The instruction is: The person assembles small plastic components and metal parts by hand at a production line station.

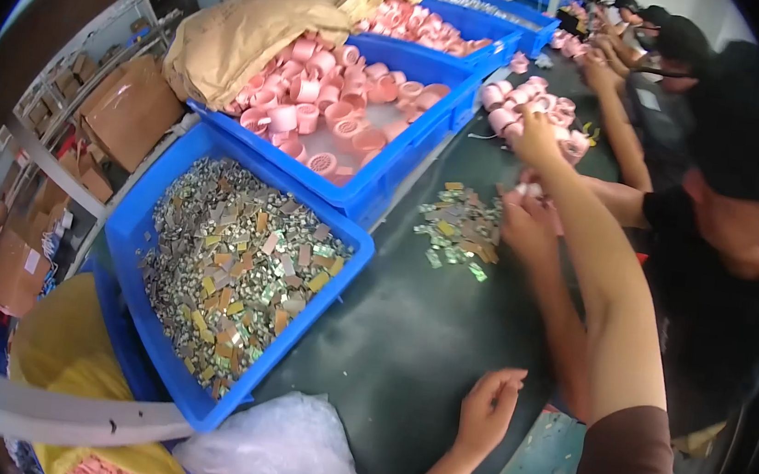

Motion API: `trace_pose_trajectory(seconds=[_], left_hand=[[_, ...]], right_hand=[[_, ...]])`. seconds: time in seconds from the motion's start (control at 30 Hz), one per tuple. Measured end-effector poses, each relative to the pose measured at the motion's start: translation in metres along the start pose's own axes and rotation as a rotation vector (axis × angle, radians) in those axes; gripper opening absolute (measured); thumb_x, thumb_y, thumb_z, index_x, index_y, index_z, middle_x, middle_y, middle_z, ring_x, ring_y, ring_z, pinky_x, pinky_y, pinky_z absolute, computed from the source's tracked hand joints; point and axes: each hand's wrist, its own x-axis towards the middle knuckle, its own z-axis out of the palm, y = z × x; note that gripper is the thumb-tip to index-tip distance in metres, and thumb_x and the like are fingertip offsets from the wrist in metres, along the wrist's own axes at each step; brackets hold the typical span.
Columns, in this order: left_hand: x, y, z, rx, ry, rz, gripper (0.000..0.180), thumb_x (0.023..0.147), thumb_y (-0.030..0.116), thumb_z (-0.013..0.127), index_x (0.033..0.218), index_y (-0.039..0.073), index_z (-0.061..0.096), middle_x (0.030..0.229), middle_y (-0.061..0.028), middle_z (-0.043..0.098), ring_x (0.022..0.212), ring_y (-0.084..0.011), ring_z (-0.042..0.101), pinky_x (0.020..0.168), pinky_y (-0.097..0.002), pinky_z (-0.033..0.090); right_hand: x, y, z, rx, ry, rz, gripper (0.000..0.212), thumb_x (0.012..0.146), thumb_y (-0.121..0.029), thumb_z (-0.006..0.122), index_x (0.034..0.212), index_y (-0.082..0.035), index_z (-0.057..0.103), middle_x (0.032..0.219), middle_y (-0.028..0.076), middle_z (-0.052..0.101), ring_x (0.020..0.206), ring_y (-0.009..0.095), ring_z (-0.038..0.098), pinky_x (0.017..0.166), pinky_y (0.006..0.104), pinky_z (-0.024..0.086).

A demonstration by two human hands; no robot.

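Note:
My right hand (538,141), at the end of a brown-sleeved arm, reaches far over the table to a pile of pink plastic cups (505,121). Its fingers are bent together around a pink cup at the pile's near side; the fingertips are partly hidden. My left hand (484,416) hovers near the table's right edge, fingers curled in; whatever may be inside is hidden. Between my arms, a co-worker's hands (529,223) work at a small pink part. Beside them lies a heap of small flat metallic and yellowish pieces (460,225).
A blue bin (352,276) full of small metallic pieces stands at left. Behind it is a blue bin (403,184) of pink cups, with a brown sack (233,46) over its edge. A clear plastic bag (283,449) lies in front. Co-workers (724,218) line the right side.

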Motion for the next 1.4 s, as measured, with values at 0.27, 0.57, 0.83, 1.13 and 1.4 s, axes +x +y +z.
trace_pose_trajectory(seconds=[0.27, 0.57, 0.83, 1.13, 1.4], left_hand=[[0.01, 0.004, -0.01, 0.211, 0.073, 0.039, 0.016, 0.093, 0.005, 0.061, 0.108, 0.004, 0.067, 0.091, -0.0104, 0.065, 0.079, -0.0209, 0.063, 0.071, -0.0305, 0.05], [0.009, -0.003, 0.0, 0.273, 0.069, 0.153, 0.021, 0.09, 0.003, 0.062, 0.11, 0.007, 0.067, 0.093, -0.0073, 0.066, 0.078, -0.0205, 0.067, 0.068, -0.0304, 0.054], [0.001, -0.035, -0.019, 0.074, 0.251, 0.248, 0.014, 0.1, 0.013, 0.056, 0.107, 0.005, 0.066, 0.096, -0.004, 0.066, 0.078, -0.01, 0.058, 0.07, -0.0237, 0.048], [-0.148, 0.015, -0.075, -0.203, 0.343, 0.104, 0.021, 0.099, 0.008, 0.052, 0.121, 0.006, 0.053, 0.103, -0.0032, 0.054, 0.087, -0.0098, 0.053, 0.079, -0.0258, 0.048], [-0.229, -0.029, -0.126, 0.146, 0.353, 0.323, 0.031, 0.094, -0.001, 0.055, 0.124, -0.001, 0.048, 0.11, -0.0102, 0.051, 0.084, -0.0142, 0.059, 0.074, -0.028, 0.055]], right_hand=[[0.054, 0.025, 0.076, -0.292, -0.44, 0.0, 0.09, 0.073, -0.05, 0.079, 0.148, -0.031, 0.033, 0.143, 0.024, 0.041, 0.125, 0.047, 0.05, 0.093, 0.0559, 0.049], [0.078, 0.042, 0.047, -0.027, -0.25, 0.311, 0.058, 0.08, -0.022, 0.072, 0.135, -0.022, 0.054, 0.106, 0.017, 0.069, 0.094, 0.032, 0.07, 0.074, 0.0425, 0.057], [-0.03, -0.162, -0.069, 0.784, -0.276, 0.322, 0.076, 0.076, -0.031, 0.082, 0.14, -0.017, 0.044, 0.098, 0.015, 0.066, 0.068, 0.02, 0.065, 0.048, 0.0355, 0.05], [-0.385, -0.229, -0.166, 0.37, -0.478, -0.088, 0.064, 0.08, -0.027, 0.074, 0.139, -0.023, 0.048, 0.117, 0.015, 0.063, 0.103, 0.037, 0.065, 0.084, 0.0432, 0.055], [-0.487, -0.237, -0.171, 0.283, -0.497, -0.098, 0.098, 0.069, -0.039, 0.085, 0.151, -0.02, 0.034, 0.133, 0.025, 0.044, 0.116, 0.047, 0.055, 0.095, 0.0489, 0.05]])
